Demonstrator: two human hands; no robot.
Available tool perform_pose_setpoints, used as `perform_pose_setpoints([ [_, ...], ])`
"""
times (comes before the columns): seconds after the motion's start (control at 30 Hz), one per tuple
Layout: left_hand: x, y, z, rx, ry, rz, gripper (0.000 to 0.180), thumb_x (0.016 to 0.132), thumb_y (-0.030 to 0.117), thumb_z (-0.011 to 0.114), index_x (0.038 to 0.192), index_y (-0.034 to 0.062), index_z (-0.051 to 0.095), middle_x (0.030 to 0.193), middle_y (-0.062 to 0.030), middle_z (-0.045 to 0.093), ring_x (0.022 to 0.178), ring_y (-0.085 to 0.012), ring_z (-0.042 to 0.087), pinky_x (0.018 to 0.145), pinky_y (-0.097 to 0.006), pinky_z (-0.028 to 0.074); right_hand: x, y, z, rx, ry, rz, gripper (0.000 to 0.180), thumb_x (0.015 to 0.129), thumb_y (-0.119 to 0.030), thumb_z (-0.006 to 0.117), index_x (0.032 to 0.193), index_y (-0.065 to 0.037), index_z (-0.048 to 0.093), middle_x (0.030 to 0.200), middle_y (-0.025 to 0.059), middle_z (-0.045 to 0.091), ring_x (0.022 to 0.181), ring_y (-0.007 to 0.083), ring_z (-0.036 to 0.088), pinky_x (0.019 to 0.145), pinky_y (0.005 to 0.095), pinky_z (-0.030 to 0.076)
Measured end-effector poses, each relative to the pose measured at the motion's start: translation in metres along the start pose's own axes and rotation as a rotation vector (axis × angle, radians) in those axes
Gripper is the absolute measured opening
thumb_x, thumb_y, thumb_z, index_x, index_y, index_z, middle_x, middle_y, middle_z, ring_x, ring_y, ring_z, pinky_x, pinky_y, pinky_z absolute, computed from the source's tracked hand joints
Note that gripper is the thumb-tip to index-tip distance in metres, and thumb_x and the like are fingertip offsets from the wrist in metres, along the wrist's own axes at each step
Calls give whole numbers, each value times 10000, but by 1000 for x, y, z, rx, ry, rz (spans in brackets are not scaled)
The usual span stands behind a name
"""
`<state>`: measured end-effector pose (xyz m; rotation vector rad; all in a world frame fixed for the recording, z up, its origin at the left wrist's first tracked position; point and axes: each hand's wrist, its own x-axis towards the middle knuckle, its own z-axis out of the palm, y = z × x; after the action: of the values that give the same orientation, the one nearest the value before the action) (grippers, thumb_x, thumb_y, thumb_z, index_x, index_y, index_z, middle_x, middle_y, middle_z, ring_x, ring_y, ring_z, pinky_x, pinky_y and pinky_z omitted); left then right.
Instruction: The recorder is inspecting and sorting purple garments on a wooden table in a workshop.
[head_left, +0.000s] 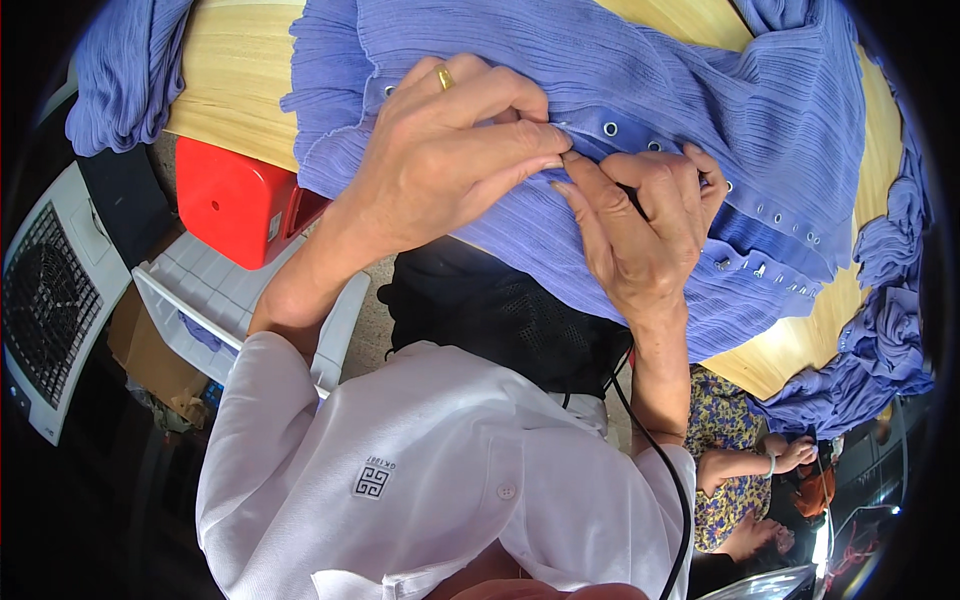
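Note:
A ribbed blue-purple garment lies spread over the wooden table in front of me. Along its placket runs a row of ring-shaped metal snaps; a second strip lower right carries small metal studs. My left hand, with a gold ring on one finger, pinches the placket edge between thumb and forefinger. Right beside it my right hand pinches the same edge, its other fingers curled. The fingertips of both hands meet there. Whatever small part sits between them is hidden.
Pale wood tabletop shows at left. Below its edge stand a red plastic stool and a white plastic crate. A fan unit is far left. More blue-purple garments hang at right, near another person. A black cable crosses my right side.

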<state>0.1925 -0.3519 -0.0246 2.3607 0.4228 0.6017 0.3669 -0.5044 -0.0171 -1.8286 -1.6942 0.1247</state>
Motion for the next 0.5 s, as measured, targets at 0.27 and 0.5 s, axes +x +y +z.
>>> perform_pose_setpoints([
  [0.27, -6, 2, 12, 202, 92, 180, 334, 692, 41, 874, 1018, 27, 802, 988, -52, 731, 815, -218, 650, 720, -346, 517, 3, -3, 8, -65, 42, -21, 244, 741, -133, 893, 974, -115, 822, 961, -20, 668, 872, 175, 642, 1042, 498, 426],
  [0.5, 1, 2, 11, 90, 88, 137, 322, 705, -10, 876, 1019, 12, 805, 987, -86, 729, 816, -251, 662, 709, -355, 550, 3, -1, 10, -32, 61, 44, 241, 737, -141, 897, 958, -118, 806, 980, -5, 674, 886, 194, 641, 1083, 532, 410],
])
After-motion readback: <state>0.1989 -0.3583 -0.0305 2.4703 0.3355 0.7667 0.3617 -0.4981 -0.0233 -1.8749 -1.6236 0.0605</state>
